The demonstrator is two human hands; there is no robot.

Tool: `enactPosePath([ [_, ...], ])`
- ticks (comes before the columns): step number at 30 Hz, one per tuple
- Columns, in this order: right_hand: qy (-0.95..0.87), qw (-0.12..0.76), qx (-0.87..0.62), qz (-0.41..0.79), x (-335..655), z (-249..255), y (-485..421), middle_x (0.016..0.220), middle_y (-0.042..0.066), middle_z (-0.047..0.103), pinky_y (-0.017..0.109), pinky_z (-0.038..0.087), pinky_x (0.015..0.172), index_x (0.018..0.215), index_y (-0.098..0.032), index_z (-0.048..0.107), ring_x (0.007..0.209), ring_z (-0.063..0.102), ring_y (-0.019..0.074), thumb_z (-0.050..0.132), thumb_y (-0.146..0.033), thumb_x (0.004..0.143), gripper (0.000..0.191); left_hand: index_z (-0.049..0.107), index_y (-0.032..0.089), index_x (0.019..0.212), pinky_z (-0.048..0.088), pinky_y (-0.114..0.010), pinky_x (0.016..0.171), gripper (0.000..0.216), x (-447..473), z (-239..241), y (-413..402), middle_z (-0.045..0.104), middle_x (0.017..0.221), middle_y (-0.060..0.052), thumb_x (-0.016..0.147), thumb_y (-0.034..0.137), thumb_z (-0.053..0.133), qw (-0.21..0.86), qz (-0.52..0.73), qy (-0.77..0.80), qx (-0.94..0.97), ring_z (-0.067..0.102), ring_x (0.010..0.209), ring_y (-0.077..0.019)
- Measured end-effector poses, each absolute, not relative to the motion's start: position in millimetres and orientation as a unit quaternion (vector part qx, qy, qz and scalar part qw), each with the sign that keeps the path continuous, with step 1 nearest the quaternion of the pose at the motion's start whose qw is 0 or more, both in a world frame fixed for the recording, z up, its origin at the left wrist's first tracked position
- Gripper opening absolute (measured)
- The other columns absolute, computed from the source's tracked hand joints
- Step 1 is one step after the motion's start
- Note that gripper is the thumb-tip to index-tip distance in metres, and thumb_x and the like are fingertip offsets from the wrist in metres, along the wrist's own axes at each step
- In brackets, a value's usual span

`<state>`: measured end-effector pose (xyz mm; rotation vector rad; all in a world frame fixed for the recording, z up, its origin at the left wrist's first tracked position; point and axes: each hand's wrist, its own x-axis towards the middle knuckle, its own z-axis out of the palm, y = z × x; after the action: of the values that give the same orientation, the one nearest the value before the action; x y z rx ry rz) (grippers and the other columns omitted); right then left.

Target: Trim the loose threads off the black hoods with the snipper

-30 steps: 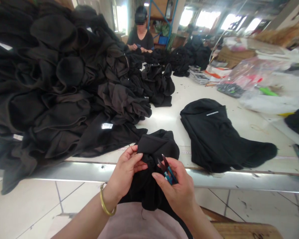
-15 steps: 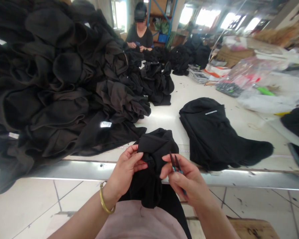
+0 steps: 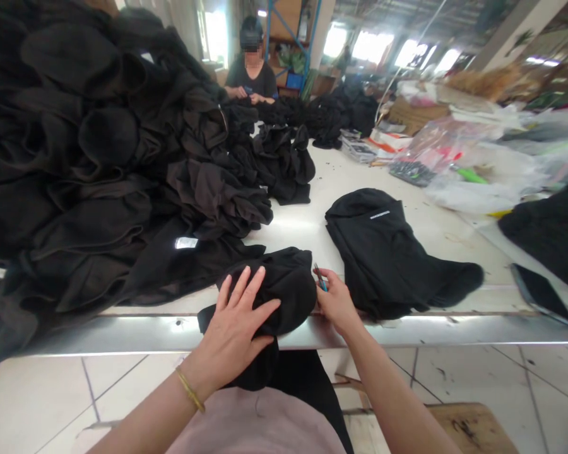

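Note:
A black garment [image 3: 288, 287] lies bunched at the near edge of the white table [image 3: 307, 221] and hangs down over my lap. My left hand [image 3: 239, 318], with a gold bangle on the wrist, lies flat on it with fingers spread. My right hand [image 3: 334, 299] rests at the table edge just right of the garment, closed on small blue-handled thread snips [image 3: 319, 276] whose tips point up. A folded stack of black garments [image 3: 392, 252] lies to the right of my right hand.
A big heap of black garments [image 3: 99, 164] fills the left of the table. A person [image 3: 250, 69] sits at the far end handling cloth. Plastic bags [image 3: 459, 151] and clutter lie at the right; a dark flat object [image 3: 539, 293] sits near the right edge.
My left hand let go of its pinch and now presses flat on the garment, which was laid down on the table. My right hand moved forward to the table edge with the snips.

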<state>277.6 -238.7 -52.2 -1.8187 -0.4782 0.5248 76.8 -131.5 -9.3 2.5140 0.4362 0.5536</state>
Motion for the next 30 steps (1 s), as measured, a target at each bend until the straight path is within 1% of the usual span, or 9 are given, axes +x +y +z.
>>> enactPosePath([
  [3,-0.228,0.592,-0.715,0.294,276.2,-18.7,-233.8,0.041,-0.012,0.040,0.017,0.024,0.031,0.091,-0.017,0.056,0.029,0.031,0.0049,0.065,-0.035,0.062,0.035,0.068,0.023,0.084,0.008,-0.053,0.108,0.021,80.1,-0.1,-120.9,0.040,0.137,-0.005,0.070,0.011,0.057,0.359,0.226,0.220,0.878,0.022,0.132,-0.0292],
  [5,-0.235,0.673,-0.631,0.305,276.0,13.2,-234.7,0.038,-0.015,0.029,0.016,0.018,0.028,0.093,-0.021,0.054,0.026,0.021,0.0031,0.061,-0.036,0.066,0.032,0.068,0.022,0.086,0.026,-0.051,0.103,0.018,80.6,14.9,-109.2,0.054,0.124,-0.007,0.077,0.026,0.053,0.498,0.240,0.270,0.789,0.039,0.123,-0.0301],
  [8,-0.285,0.708,-0.584,0.277,273.9,54.8,-237.1,0.049,-0.012,0.043,0.015,0.020,0.027,0.096,-0.023,0.054,0.026,0.024,0.0010,0.062,-0.033,0.067,0.032,0.068,0.020,0.090,0.050,-0.043,0.078,0.030,77.6,46.0,-97.5,0.069,0.089,-0.007,0.077,0.042,0.052,0.656,0.139,0.254,0.697,0.063,0.089,-0.0282],
  [11,-0.318,0.642,-0.630,0.300,266.9,85.6,-243.1,0.057,-0.008,0.053,0.014,0.020,0.026,0.087,-0.019,0.057,0.028,0.032,0.0001,0.067,-0.023,0.063,0.027,0.068,0.020,0.069,0.053,-0.034,0.061,0.021,71.8,74.1,-98.1,0.067,0.062,-0.003,0.057,0.036,0.073,0.728,0.044,0.217,0.649,0.063,0.064,-0.0241],
  [14,-0.333,0.682,-0.576,0.303,266.1,109.8,-250.4,0.060,-0.007,0.056,0.013,0.015,0.023,0.091,-0.021,0.057,0.024,0.027,-0.0013,0.065,-0.022,0.065,0.027,0.067,0.019,0.065,0.051,-0.032,0.052,0.025,77.5,84.2,-97.3,0.066,0.061,-0.005,0.051,0.037,0.076,0.779,0.034,0.171,0.603,0.061,0.056,-0.0224],
  [19,-0.216,0.767,-0.593,0.116,294.4,88.8,-228.7,0.061,-0.006,0.060,0.013,0.021,0.024,0.082,-0.019,0.052,0.027,0.036,0.0015,0.068,-0.021,0.061,0.026,0.062,0.017,0.092,0.048,-0.025,0.064,0.028,127.3,53.0,-51.9,0.064,0.077,-0.004,0.067,0.030,0.064,0.613,0.268,0.246,0.701,0.059,0.069,-0.0159],
  [23,-0.162,0.713,-0.675,0.099,301.5,15.7,-223.2,0.086,0.003,0.065,0.016,0.026,0.026,0.094,-0.017,0.051,0.032,0.040,0.0020,0.067,-0.031,0.065,0.036,0.058,0.017,0.101,0.043,-0.023,0.078,0.030,130.1,28.2,-27.5,0.061,0.096,-0.005,0.073,0.027,0.060,0.422,0.445,0.320,0.722,0.056,0.085,-0.0147],
  [27,-0.216,0.609,-0.749,0.147,286.1,-39.1,-249.3,0.090,0.009,0.065,0.026,0.048,0.059,0.095,-0.013,0.053,0.069,0.061,0.0143,0.066,-0.034,0.067,0.037,0.063,0.020,0.081,0.038,-0.019,0.057,0.018,79.1,18.8,-69.5,0.059,0.068,0.001,0.075,0.035,0.057,0.438,0.251,0.301,0.809,0.051,0.061,-0.0119],
  [30,-0.263,0.548,-0.784,0.129,279.5,-50.0,-260.6,0.085,0.008,0.064,0.034,0.045,0.079,0.096,-0.012,0.053,0.082,0.060,0.0177,0.064,-0.034,0.070,0.036,0.058,0.019,0.053,0.023,-0.021,0.043,0.031,38.3,7.5,-116.2,0.046,0.045,0.003,0.072,0.043,0.059,0.446,0.023,0.319,0.836,0.040,0.045,-0.0104],
])
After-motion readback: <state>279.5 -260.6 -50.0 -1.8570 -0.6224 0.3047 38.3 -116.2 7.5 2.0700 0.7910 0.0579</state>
